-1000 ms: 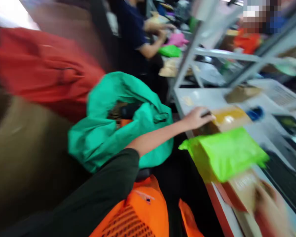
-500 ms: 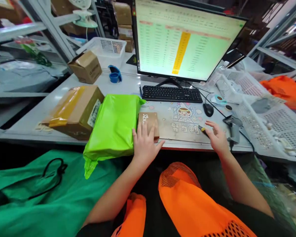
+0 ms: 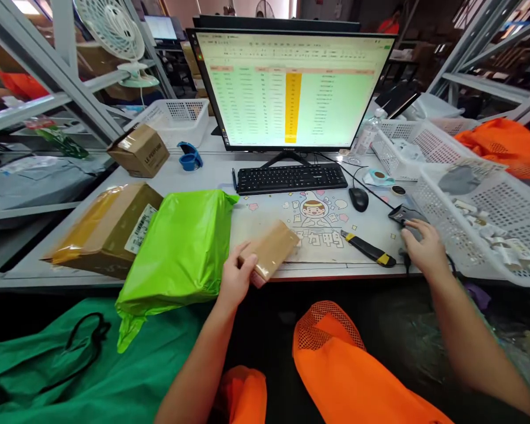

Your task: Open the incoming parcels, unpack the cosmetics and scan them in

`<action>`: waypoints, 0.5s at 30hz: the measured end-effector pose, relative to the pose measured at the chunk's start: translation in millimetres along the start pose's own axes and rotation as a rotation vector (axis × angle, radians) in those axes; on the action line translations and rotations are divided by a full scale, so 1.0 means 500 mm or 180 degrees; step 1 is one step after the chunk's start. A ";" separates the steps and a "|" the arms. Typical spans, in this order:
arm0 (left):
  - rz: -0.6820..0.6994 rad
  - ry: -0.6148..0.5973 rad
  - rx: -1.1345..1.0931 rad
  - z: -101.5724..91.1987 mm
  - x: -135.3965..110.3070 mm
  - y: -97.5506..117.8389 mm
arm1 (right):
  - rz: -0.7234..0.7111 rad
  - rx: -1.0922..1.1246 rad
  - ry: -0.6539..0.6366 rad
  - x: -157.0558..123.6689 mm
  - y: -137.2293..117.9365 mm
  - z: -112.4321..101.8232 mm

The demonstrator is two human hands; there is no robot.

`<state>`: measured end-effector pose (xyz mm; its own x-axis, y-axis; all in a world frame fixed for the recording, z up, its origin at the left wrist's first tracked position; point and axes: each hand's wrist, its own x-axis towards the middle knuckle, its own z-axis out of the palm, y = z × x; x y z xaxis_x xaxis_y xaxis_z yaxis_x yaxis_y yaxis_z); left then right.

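Note:
My left hand (image 3: 237, 274) grips the near left end of a small brown cardboard box (image 3: 276, 247), which is tilted over the front of the desk mat. Under my right hand (image 3: 425, 247) is a dark barcode scanner (image 3: 401, 215), with my fingers closed round its handle, partly hidden. A black and yellow utility knife (image 3: 368, 248) lies on the mat (image 3: 265, 209) between my hands. Left of the small box, a bright green plastic parcel (image 3: 181, 241) hangs slightly over the desk's front edge.
A taped carton (image 3: 106, 229) and a smaller open box (image 3: 140, 151) stand at the left. Behind the mat are a keyboard (image 3: 291, 178), a mouse (image 3: 358, 199) and a monitor (image 3: 291, 94). White baskets (image 3: 481, 224) line the right side. A blue tape dispenser (image 3: 189, 158) sits farther back.
My left hand has gone from lying flat on the small box to gripping and tilting it. My right hand has let go of the utility knife and moved right onto the scanner.

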<state>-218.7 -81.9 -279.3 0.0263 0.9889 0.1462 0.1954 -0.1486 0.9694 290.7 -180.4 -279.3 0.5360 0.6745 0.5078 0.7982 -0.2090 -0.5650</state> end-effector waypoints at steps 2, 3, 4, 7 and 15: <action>-0.0348 0.0070 0.0024 0.000 0.015 -0.010 | -0.0112 -0.0038 -0.0082 0.031 -0.017 0.020; -0.0294 0.0185 0.0188 -0.001 0.019 -0.011 | -0.0189 -0.0056 -0.0135 0.046 -0.032 0.032; -0.0078 0.0343 0.0400 -0.002 0.022 -0.009 | -0.0279 -0.0063 -0.0246 0.061 -0.053 0.047; 0.0897 0.0532 0.0956 0.002 0.015 0.014 | -0.0538 -0.0059 -0.1109 0.105 -0.144 0.130; 0.1131 -0.0109 0.1931 0.032 -0.023 0.046 | -0.0710 -0.0205 -0.1737 0.217 -0.325 0.418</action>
<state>-198.8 -96.7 -262.1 0.2188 0.8818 0.4178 0.6812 -0.4446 0.5816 161.7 74.7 -268.6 0.1481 0.9701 0.1921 0.8995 -0.0514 -0.4339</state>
